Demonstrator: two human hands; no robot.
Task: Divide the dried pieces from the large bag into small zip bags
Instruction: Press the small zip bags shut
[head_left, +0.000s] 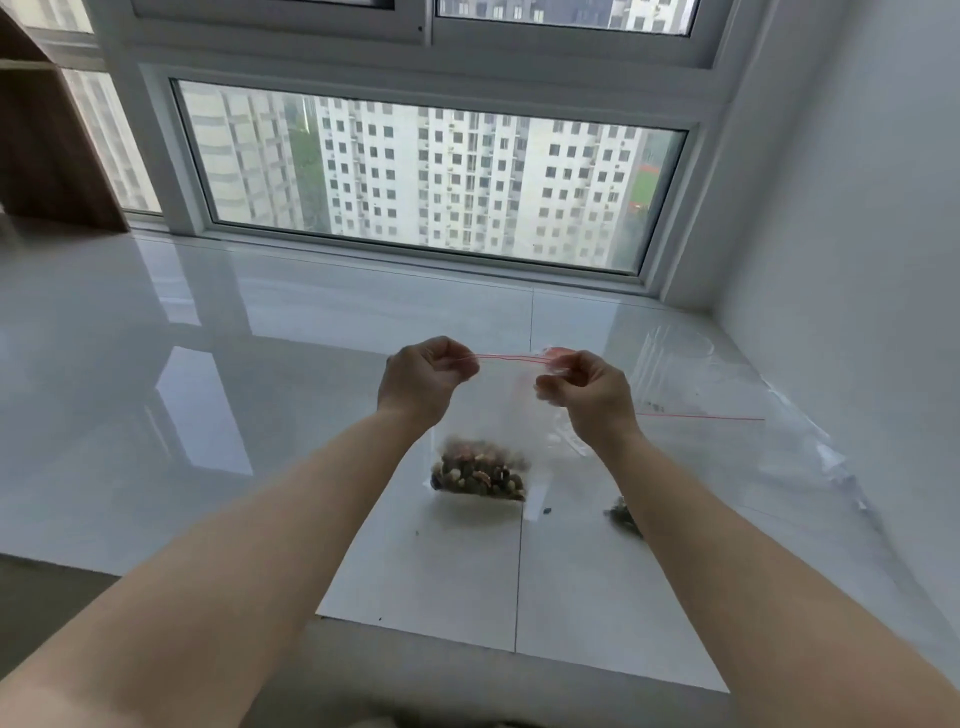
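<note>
Two hands are raised over the glossy sill (260, 364): the small zip bag (498, 410) of dried pieces (480, 475) is pinched by left hand (423, 376) and right hand (587, 397) at its red strip

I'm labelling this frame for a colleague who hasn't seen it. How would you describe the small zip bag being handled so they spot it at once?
Start at the big window and come down to the glossy white ledge below it. Above the ledge, the left hand and right hand pinch the red zip strip of a small zip bag. Unlike the large bag lying flat to the right, it hangs with dried pieces at its bottom.
</note>
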